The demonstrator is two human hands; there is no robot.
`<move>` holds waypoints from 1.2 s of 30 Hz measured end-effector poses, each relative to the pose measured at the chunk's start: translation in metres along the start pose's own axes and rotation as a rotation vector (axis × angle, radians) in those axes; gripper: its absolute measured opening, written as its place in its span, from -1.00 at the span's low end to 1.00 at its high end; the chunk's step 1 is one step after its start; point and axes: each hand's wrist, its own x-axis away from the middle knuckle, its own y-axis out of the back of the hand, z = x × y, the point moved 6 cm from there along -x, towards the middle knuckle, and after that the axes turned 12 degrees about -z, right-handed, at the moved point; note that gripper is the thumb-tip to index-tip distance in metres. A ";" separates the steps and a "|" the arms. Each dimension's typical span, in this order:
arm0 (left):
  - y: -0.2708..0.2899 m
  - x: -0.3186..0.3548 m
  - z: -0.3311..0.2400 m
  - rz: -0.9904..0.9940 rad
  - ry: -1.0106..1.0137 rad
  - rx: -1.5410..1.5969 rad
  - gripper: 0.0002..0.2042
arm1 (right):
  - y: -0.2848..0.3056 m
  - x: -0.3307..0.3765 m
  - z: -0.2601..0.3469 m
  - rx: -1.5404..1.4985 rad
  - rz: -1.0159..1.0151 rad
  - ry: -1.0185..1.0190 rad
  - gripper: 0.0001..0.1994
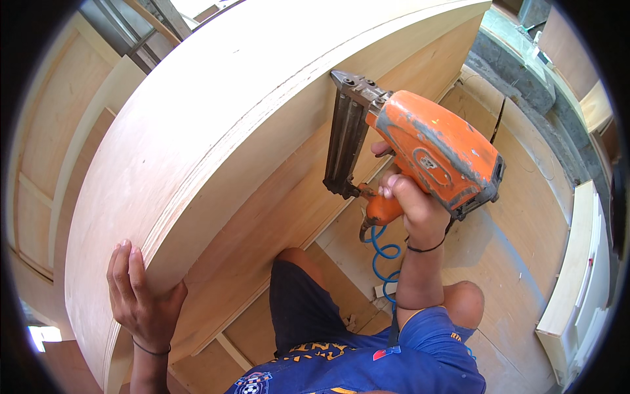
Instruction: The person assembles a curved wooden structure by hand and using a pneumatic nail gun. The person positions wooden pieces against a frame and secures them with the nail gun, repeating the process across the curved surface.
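In my right hand (pixel 410 197) is an orange nail gun (pixel 436 148), scuffed and grey-marked, my fingers wrapped round its grip. The gun's nose touches or nearly touches the inner face of a pale plywood frame (pixel 262 141), just under its top edge. Its dark magazine (pixel 346 141) hangs down along the panel. My left hand (pixel 146 295) grips the near left edge of the same plywood piece, fingers over the top face and thumb on the inner side. A coiled blue air hose (pixel 384 259) trails from the gun's handle toward my lap.
Plywood sheeting (pixel 518 243) covers the floor to the right. A white-edged wooden piece (pixel 574 262) stands at the far right, near a grey curved ledge (pixel 525 85). Panelled wooden boards (pixel 56 151) lean at the left. My bent knees are close to the frame.
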 end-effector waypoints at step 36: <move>0.007 -0.001 0.001 -0.035 0.069 0.091 -0.27 | 0.002 0.002 -0.005 -0.189 -0.150 -0.113 -0.54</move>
